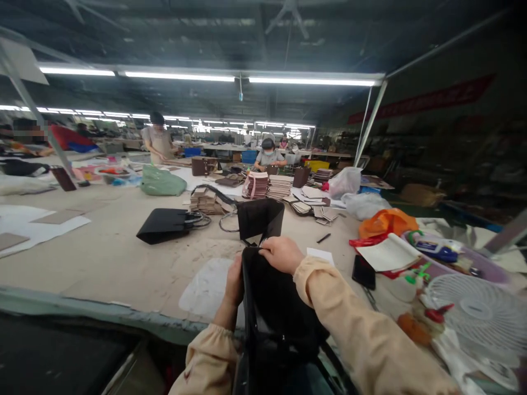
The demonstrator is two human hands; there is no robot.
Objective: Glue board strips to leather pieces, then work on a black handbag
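A black handbag stands open at the table's front edge, its dark inside facing me. My left hand is closed on the bag's left side from outside, with most of its fingers hidden behind the wall. At the far top rim my right hand pinches the edge, fingers closed. Just beyond the hands a second black bag stands upright on the table. Another black bag lies on its side to the left, with its handles pointing right.
Stacks of brown and tan pieces sit mid-table. A black phone, a pen, a white fan and a purple basin crowd the right. A green plastic bag lies back left. Co-workers sit and stand beyond.
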